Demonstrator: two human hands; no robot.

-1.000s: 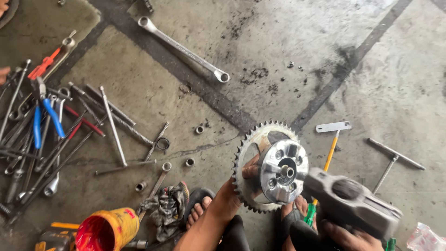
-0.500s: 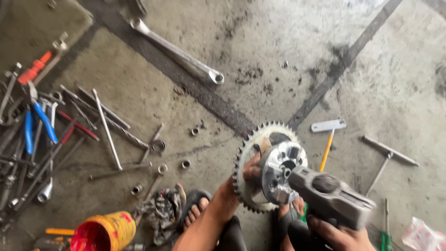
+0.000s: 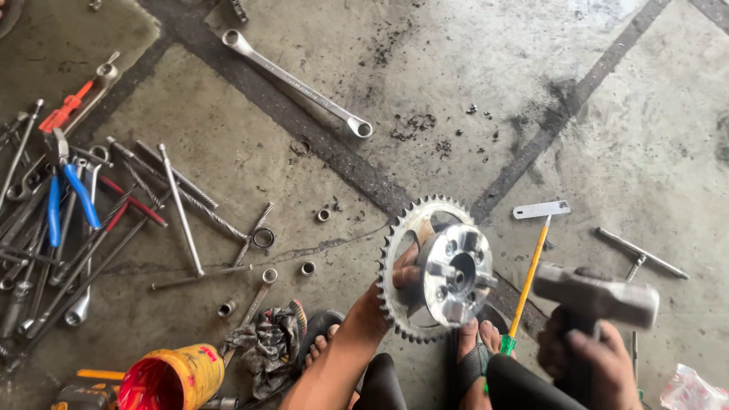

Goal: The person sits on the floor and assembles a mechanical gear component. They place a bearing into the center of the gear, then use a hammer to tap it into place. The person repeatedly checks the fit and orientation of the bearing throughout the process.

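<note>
My left hand (image 3: 395, 282) holds a toothed sprocket (image 3: 402, 250) with a shiny metal hub (image 3: 456, 275) upright above the concrete floor, fingers hooked through its openings. To the right of the hub, my right hand (image 3: 596, 361) grips the handle of a steel hammer (image 3: 596, 294), whose head is a little apart from the hub. My feet in sandals (image 3: 474, 349) rest below the sprocket. A yellow-shafted tool (image 3: 529, 275) with a green tip lies between the hub and the hammer.
A pile of wrenches, rods and blue-handled pliers (image 3: 64, 201) lies at the left. A long ring spanner (image 3: 296, 80) lies at the top. A yellow can with red inside (image 3: 171, 378), a rag (image 3: 266, 345), small nuts (image 3: 307, 268) and a T-handle tool (image 3: 638, 254) are around.
The hammer has pulled back to the right, away from the hub it was close to half a second ago. The sprocket stays in my left hand.
</note>
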